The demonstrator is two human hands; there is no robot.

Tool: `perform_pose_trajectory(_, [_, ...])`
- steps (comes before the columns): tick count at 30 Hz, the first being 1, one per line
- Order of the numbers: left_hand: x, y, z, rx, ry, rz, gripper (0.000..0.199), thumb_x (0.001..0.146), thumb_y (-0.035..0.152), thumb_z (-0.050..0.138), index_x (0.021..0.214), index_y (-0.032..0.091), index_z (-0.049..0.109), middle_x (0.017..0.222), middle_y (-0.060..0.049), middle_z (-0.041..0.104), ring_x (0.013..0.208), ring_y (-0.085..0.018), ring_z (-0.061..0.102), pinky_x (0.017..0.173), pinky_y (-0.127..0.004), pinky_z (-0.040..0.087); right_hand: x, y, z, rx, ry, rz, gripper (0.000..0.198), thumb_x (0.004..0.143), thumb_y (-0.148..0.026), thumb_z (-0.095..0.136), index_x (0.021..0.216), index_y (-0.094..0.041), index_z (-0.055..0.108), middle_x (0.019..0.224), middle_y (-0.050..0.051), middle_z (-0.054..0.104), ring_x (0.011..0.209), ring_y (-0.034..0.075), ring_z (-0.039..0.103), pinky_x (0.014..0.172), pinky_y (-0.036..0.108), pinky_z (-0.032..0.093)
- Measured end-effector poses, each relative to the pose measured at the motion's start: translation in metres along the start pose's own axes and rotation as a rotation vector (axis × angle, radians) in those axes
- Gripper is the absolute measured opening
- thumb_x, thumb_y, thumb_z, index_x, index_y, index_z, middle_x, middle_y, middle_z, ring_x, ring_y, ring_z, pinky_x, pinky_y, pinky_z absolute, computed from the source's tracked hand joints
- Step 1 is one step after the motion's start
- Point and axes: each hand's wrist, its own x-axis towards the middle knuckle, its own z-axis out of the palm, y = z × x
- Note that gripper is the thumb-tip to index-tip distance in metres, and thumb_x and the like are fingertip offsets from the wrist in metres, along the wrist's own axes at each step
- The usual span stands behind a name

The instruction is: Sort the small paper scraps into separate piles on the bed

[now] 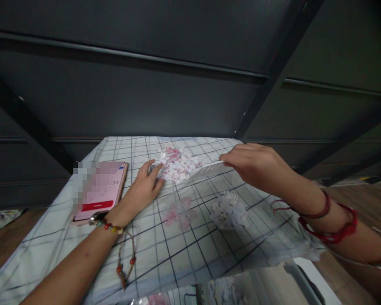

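Note:
On a checked cloth, a pile of small white scraps (178, 167), pink at its far end, lies between my hands. It seems to sit on or in clear film. My left hand (147, 184) rests at the pile's left edge, fingers spread and touching it. Between the closed thumb and fingers of my right hand (252, 163) is the right end of a thin white ribbed strip (208, 169); its exact kind cannot be made out. The strip slants down toward the scraps. Nearer to me lie a small pink clump (179, 214) and a second heap of whitish scraps (228, 210).
A phone (101, 190) with a lit screen lies at the left. An open box (257, 286) with pale contents stands at the near edge, beside a pink packet (157, 299). Behind the cloth-covered surface (158, 262) rises a dark panelled wall (139, 101).

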Motion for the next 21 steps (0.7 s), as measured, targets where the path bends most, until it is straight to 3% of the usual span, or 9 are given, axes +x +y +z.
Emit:
perform_pose_trajectory(7, [0.000, -0.001, 0.002, 0.001, 0.030, 0.011, 0.042, 0.089, 0.032, 0.037, 0.127, 0.014, 0.041, 0.133, -0.015, 0.030, 0.125, -0.030, 0.034, 0.104, -0.045, 0.031, 0.008, 0.008, 0.039, -0.043, 0.054, -0.073, 0.030, 0.078, 0.000, 0.036, 0.081, -0.014, 0.062, 0.069, 0.003, 0.060, 0.068, 0.014, 0.051, 0.060, 0.025, 0.036])
perform_pose_trajectory(21, [0.001, -0.003, 0.006, 0.018, 0.033, 0.026, 0.042, 0.088, 0.031, 0.037, 0.126, 0.014, 0.042, 0.133, -0.014, 0.029, 0.126, -0.029, 0.032, 0.105, -0.043, 0.031, -0.003, 0.009, 0.034, -0.036, 0.036, -0.051, 0.032, 0.077, 0.001, 0.034, 0.078, -0.015, 0.061, 0.064, 0.002, 0.056, 0.064, 0.014, 0.048, 0.059, 0.026, 0.034])
